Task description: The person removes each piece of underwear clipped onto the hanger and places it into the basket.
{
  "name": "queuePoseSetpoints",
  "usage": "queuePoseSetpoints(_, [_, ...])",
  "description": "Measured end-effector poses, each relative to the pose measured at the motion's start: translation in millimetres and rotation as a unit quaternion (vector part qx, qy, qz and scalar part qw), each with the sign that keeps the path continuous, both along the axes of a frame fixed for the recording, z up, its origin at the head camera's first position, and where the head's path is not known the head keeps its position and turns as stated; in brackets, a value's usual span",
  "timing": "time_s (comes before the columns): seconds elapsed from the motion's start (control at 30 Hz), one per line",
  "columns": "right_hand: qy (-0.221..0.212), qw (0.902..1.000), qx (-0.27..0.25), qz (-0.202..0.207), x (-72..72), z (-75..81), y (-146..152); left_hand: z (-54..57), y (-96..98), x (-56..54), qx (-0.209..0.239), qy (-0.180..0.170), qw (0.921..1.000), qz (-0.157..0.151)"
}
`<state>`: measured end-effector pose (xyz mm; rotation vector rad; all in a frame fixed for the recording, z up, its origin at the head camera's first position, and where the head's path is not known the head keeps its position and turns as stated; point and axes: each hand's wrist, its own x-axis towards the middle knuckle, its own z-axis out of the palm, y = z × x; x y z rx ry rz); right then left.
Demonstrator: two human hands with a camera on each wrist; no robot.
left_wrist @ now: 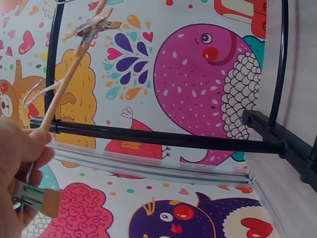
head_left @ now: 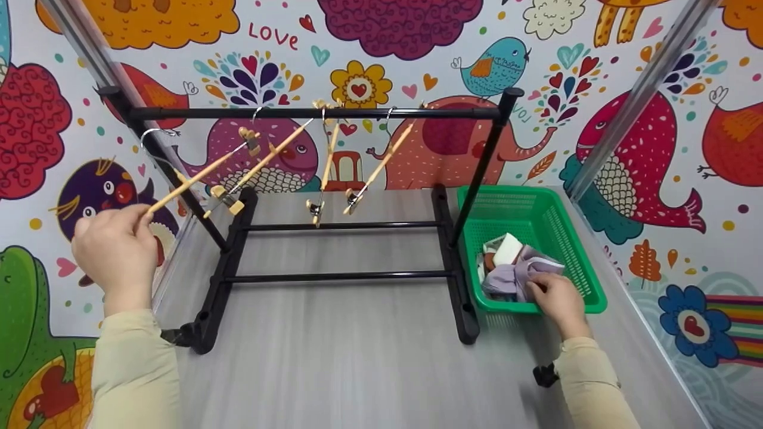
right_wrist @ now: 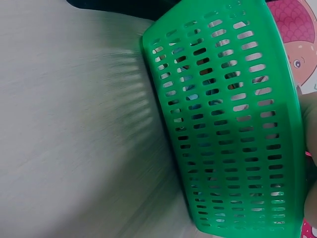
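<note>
My left hand (head_left: 116,250) grips the near end of a wooden clip hanger (head_left: 194,180), whose hook is up by the left end of the rail. In the left wrist view, one metal clip (left_wrist: 35,197) sits against the fingers and another clip (left_wrist: 91,29) is at the hanger's far end. Inside the green basket (head_left: 575,250), my right hand (head_left: 560,301) pinches the edge of a lavender cloth (head_left: 506,277). A white piece (head_left: 508,249) lies beside that cloth. In the right wrist view the basket wall hides the contents, and only part of the hand shows.
A black garment rack (head_left: 238,113) stands on the grey table (head_left: 334,357). Several more wooden clip hangers (head_left: 390,156) hang along its rail. Two low crossbars (head_left: 340,276) join its feet. Patterned panels (head_left: 357,53) rise behind and at both sides.
</note>
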<state>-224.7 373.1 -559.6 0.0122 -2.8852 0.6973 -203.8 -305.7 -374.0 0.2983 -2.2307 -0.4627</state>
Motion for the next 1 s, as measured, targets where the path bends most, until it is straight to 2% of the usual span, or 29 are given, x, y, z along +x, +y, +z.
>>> queuePoseSetpoints(0.17, [0.007,0.9999,0.009,0.009,2.0,1.2,-1,12.2,3.1,-7.7,-0.003,-0.005,1.0,0.003])
queuePoseSetpoints(0.37, [0.026,0.9995,0.007,0.016,3.9,2.4,-2,21.0,8.4,-14.6,-0.008,-0.019,0.9998,0.005])
queuePoseSetpoints(0.57, [0.048,0.9986,-0.001,-0.023,8.9,4.3,-10,24.8,11.9,-22.3,-0.005,-0.032,0.9995,0.004])
queuePoseSetpoints(0.77, [0.12,0.9914,-0.015,-0.049,10.1,8.3,-25,27.4,18.8,-31.1,0.003,-0.037,0.9993,0.007])
queuePoseSetpoints(0.87, [0.168,0.985,-0.02,-0.033,8.9,8.9,-31,27.4,21.6,-35.4,0.003,-0.041,0.9991,0.011])
queuePoseSetpoints(1.0, [0.231,0.9725,-0.023,0.014,7.2,6.6,-38,27.2,24.9,-41.0,0.005,-0.049,0.9987,0.012])
